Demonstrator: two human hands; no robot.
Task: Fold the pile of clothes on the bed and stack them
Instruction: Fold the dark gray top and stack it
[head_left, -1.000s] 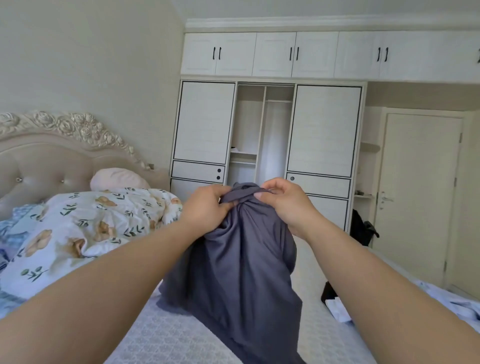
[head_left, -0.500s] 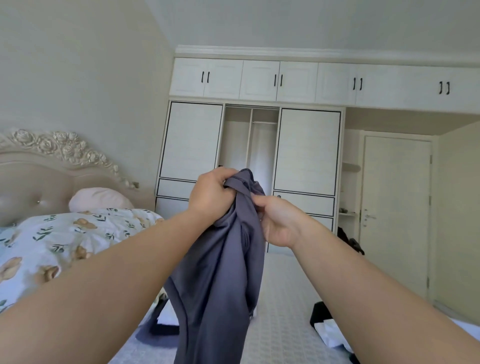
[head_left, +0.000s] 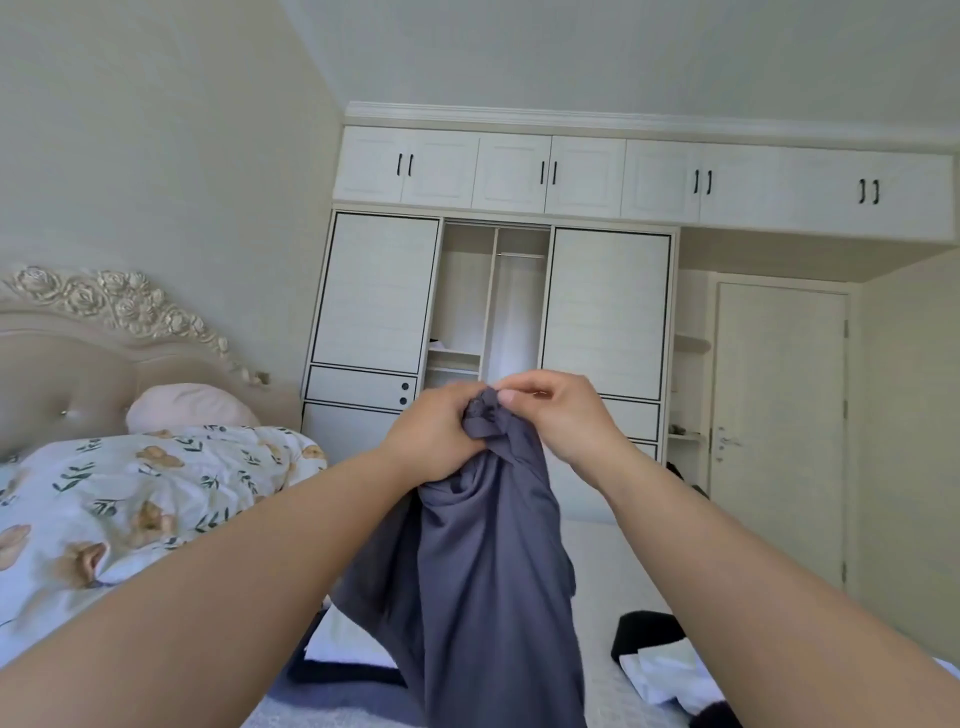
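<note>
Held up over the bed (head_left: 597, 551), the grey garment (head_left: 483, 561) is bunched at its top edge, the left hand (head_left: 434, 441) clenched around it at 9 o'clock and the right hand (head_left: 563, 415) pinching it at 3. Its kind cannot be told, and its hem is cut off below. Black-and-white clothes (head_left: 654, 654) at 4 o'clock lie half hidden behind the right forearm.

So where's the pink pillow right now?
The pink pillow sits far left in the head view, against the headboard, just behind the floral duvet.
</note>
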